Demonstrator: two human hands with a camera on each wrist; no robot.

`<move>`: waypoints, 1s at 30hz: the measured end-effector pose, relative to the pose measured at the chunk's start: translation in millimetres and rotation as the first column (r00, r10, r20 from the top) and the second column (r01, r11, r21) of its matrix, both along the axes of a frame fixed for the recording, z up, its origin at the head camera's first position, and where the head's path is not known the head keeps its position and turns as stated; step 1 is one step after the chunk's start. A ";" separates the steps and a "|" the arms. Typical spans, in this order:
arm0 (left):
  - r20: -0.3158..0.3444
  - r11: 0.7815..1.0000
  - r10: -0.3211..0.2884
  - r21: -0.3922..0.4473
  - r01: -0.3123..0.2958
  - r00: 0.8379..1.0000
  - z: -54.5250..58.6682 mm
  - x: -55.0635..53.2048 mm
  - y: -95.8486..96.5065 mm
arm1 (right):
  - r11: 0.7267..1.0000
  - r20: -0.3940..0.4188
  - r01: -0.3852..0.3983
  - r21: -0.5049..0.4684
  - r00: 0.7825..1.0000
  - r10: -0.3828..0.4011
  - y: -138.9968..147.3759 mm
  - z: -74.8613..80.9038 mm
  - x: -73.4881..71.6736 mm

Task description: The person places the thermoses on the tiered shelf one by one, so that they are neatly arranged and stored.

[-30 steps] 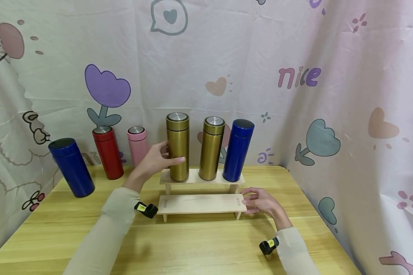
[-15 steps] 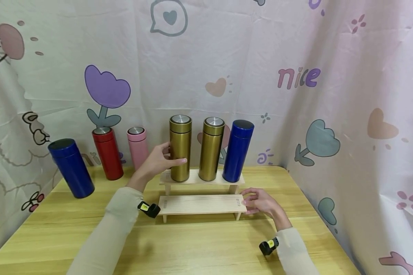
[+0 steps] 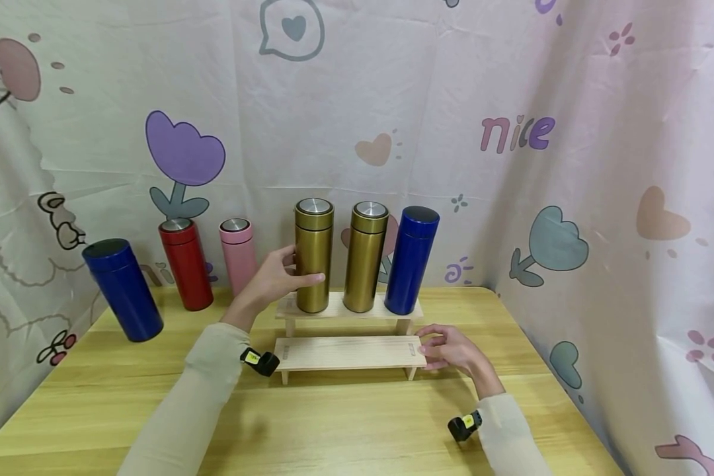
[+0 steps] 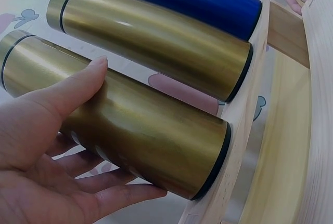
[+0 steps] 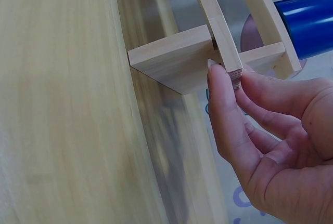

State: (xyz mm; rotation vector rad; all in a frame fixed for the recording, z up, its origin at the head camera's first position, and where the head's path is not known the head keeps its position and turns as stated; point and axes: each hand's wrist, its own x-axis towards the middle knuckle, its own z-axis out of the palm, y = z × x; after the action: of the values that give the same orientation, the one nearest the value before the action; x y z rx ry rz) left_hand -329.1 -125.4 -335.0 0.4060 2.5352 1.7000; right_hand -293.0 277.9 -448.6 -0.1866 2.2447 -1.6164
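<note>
My left hand [image 3: 272, 280] grips a gold thermos flask [image 3: 314, 248] that stands upright at the left end of the upper step of a wooden stand [image 3: 350, 352]. In the left wrist view, the thumb lies across the near side of the flask [image 4: 161, 122] and the fingers go round behind it; its black base is right at the board. A second gold flask [image 3: 361, 271] and a blue flask [image 3: 413, 261] stand to its right on that step. My right hand [image 3: 450, 348] pinches the right end of the lower board [image 5: 222, 39] between thumb and fingers.
Left of the stand, a blue flask [image 3: 123, 291], a red flask [image 3: 187, 264] and a pink flask [image 3: 237, 254] stand on the wooden table [image 3: 345, 430]. A printed curtain [image 3: 428, 86] hangs close behind and along both sides.
My left hand has moved the gold flask slightly right along the upper step, nearer the second gold one. The right hand keeps its place on the lower board.
</note>
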 end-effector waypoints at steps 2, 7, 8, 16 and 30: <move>-0.001 1.000 0.000 -0.003 0.000 1.000 -0.3 -0.2 0.1 | 1.000 -0.002 -0.001 0.000 1.000 0.001 0.0 -0.2 0.2; -0.009 1.000 -0.004 -0.004 0.004 1.000 -2.0 -1.2 -0.3 | 1.000 -0.004 -0.004 -0.002 1.000 0.003 0.3 -0.2 0.3; -0.009 1.000 -0.005 -0.001 0.005 1.000 -2.1 -1.3 -0.5 | 1.000 -0.004 -0.004 -0.002 1.000 0.004 0.3 -0.2 0.3; -0.012 1.000 -0.006 0.003 0.006 1.000 -2.9 -1.6 0.1 | 1.000 -0.005 -0.007 -0.005 1.000 0.007 0.6 -0.4 -0.1; -0.013 1.000 0.000 -0.020 -0.001 1.000 -5.5 -0.7 -1.1 | 1.000 0.003 0.000 -0.010 1.000 0.000 1.4 -1.3 -1.7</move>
State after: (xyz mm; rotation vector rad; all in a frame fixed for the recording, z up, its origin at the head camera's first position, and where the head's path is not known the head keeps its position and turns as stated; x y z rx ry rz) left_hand -329.8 -126.5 -340.6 0.4169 2.5594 1.6762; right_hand -294.7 279.2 -449.9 -0.1864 2.2347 -1.6269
